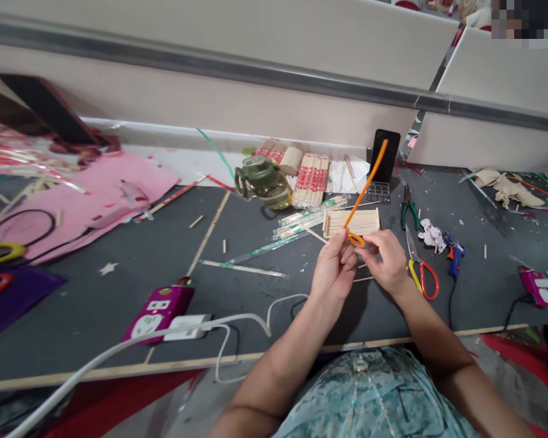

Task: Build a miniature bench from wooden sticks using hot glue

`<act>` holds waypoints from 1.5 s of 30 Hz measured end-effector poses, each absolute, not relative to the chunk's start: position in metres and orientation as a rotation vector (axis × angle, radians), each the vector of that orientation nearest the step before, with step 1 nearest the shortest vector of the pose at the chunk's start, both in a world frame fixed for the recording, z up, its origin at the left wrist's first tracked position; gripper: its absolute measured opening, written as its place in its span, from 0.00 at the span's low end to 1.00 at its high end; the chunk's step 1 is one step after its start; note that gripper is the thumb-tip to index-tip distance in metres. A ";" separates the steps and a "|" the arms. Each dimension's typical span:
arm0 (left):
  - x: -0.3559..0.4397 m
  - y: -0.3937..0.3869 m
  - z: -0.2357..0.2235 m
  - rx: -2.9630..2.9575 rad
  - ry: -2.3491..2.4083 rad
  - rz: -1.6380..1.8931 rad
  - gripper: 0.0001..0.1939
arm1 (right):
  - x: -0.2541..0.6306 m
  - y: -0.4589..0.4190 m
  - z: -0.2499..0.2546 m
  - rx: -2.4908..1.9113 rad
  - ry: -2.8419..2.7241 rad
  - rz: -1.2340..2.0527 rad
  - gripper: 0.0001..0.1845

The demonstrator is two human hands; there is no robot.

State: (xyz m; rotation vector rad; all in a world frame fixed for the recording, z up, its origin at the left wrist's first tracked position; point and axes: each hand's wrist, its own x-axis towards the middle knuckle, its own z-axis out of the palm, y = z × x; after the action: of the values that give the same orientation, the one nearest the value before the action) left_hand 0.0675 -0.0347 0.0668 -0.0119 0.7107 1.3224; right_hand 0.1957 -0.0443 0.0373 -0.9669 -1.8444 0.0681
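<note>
An orange pipe cleaner [370,180] rises at a slant from my left hand [332,266], which pinches it near its lower end. That lower end is bent round into a small loop. My right hand [386,260] is closed on the side of the loop, thumb and forefinger pressed together on it. Just behind my hands, on the dark table, lies a small raft-like piece made of wooden sticks [352,223], with low upright ends. Scissors [423,271] with red and yellow handles rest beside my right hand.
Green-handled pliers [410,213] and a blue glue gun [455,254] lie at the right. A phone [385,155] leans upright behind. A green glass teapot [265,181] stands near bundled chopsticks [311,177]. A purple power strip [161,311] with white cables occupies the front left.
</note>
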 end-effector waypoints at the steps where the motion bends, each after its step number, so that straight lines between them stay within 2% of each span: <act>1: 0.069 -0.035 0.067 -0.026 0.707 1.314 0.11 | 0.195 -0.043 0.036 -0.935 -1.855 0.016 0.09; 11: 0.074 -0.037 0.070 -0.056 0.677 1.319 0.17 | 0.197 -0.043 0.040 -0.881 -1.871 -0.168 0.12; 21: 0.072 -0.040 0.071 -0.062 0.678 1.289 0.17 | 0.201 -0.043 0.036 -0.857 -1.948 -0.279 0.15; 31: 0.075 -0.039 0.067 -0.037 0.713 1.338 0.19 | 0.209 -0.040 0.033 -0.914 -2.070 -0.165 0.11; 35: 0.077 -0.039 0.065 -0.040 0.709 1.313 0.16 | 0.213 -0.041 0.034 -0.915 -2.058 -0.075 0.11; 41: 0.078 -0.043 0.063 -0.021 0.609 1.167 0.17 | 0.221 -0.049 0.035 -0.885 -1.843 0.113 0.15; 45: 0.086 -0.047 0.060 0.028 0.588 1.039 0.18 | 0.222 -0.051 0.037 -0.919 -1.858 0.113 0.14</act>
State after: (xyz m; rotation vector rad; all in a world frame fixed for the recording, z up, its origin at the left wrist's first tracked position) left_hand 0.0859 -0.0472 0.0601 0.0277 0.5877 1.0394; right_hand 0.2225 -0.0509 0.0367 -0.9195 -1.8585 0.1127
